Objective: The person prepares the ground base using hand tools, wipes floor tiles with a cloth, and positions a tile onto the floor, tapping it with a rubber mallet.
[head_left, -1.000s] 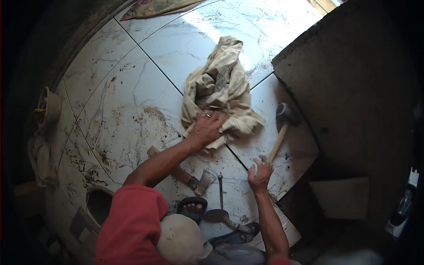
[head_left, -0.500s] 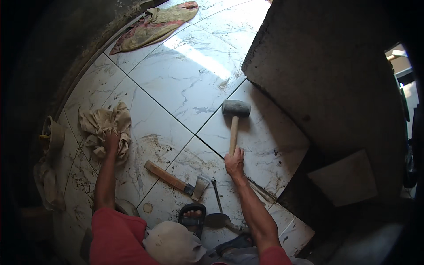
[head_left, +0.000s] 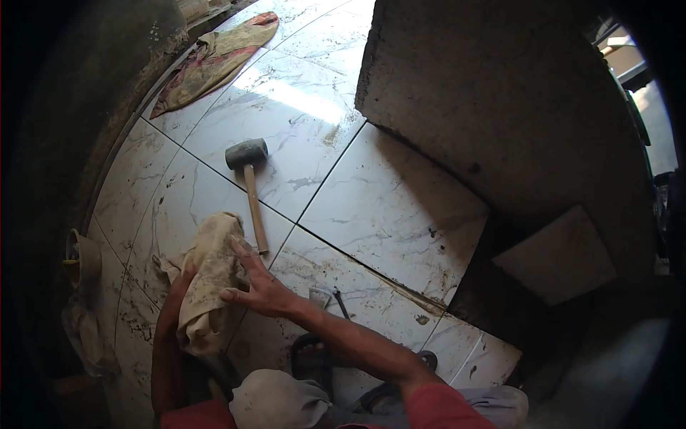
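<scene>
A dirty beige cloth is bunched up and raised off the floor, with my left hand gripping its left side. My right hand is open, fingers and thumb apart, at the right side of the cloth; the fingertips seem to touch it. Just beyond the hands a rubber mallet with a black head and wooden handle lies loose on the white tiles. Under my right forearm, a hatchet's metal head shows in part; its handle is hidden. Beside it the end of a thin metal bar sticks out.
White marbled tiles carry dirt and crumbs. A stained sack lies at the far left by the wall. A raised concrete slab stands on the right, with a loose tile piece beside a dark gap. A bucket stands far left.
My right hand has let go of the mallet, which now lies farther left, and has come over to the cloth. My left hand has lifted the cloth nearer to me. The view has shifted slightly.
</scene>
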Demonstrator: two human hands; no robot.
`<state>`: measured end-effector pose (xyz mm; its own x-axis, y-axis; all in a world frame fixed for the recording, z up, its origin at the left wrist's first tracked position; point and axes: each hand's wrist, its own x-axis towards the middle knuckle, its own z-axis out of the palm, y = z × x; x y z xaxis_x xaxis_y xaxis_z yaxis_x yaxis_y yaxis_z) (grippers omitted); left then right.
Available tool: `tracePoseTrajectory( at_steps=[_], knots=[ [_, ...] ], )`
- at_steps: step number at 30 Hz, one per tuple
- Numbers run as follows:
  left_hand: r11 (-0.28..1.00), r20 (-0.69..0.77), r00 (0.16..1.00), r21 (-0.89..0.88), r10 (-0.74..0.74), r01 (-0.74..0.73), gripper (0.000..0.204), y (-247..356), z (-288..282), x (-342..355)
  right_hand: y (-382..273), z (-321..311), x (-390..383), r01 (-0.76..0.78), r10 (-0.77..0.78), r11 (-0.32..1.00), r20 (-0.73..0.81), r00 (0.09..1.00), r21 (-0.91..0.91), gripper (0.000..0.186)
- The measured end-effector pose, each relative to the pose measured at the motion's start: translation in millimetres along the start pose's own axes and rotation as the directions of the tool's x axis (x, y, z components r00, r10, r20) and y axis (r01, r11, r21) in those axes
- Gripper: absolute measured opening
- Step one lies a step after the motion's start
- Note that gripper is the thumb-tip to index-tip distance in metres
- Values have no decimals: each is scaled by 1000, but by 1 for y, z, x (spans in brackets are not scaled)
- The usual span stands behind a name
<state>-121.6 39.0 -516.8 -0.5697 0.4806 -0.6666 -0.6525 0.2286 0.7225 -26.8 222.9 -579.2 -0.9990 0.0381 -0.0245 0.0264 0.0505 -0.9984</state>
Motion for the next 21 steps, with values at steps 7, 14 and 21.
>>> tracePoseTrajectory(
  at_steps=[7, 14, 21],
  knots=[
    [966, 593, 800, 246, -91, -72, 96, 21, 43, 53, -16, -114, -48, -14, 193, 799, -234, 953, 602, 56],
    [-194, 277, 817, 959, 506, -205, 53, -42, 19, 228, 64, -286, 16, -271, -160, 805, -632, 758, -528, 54],
    [61, 236, 786, 943, 572, -327, 54, -53, 19, 234, 128, -279, 133, -519, 251, 322, -457, 853, -792, 71]
  ],
)
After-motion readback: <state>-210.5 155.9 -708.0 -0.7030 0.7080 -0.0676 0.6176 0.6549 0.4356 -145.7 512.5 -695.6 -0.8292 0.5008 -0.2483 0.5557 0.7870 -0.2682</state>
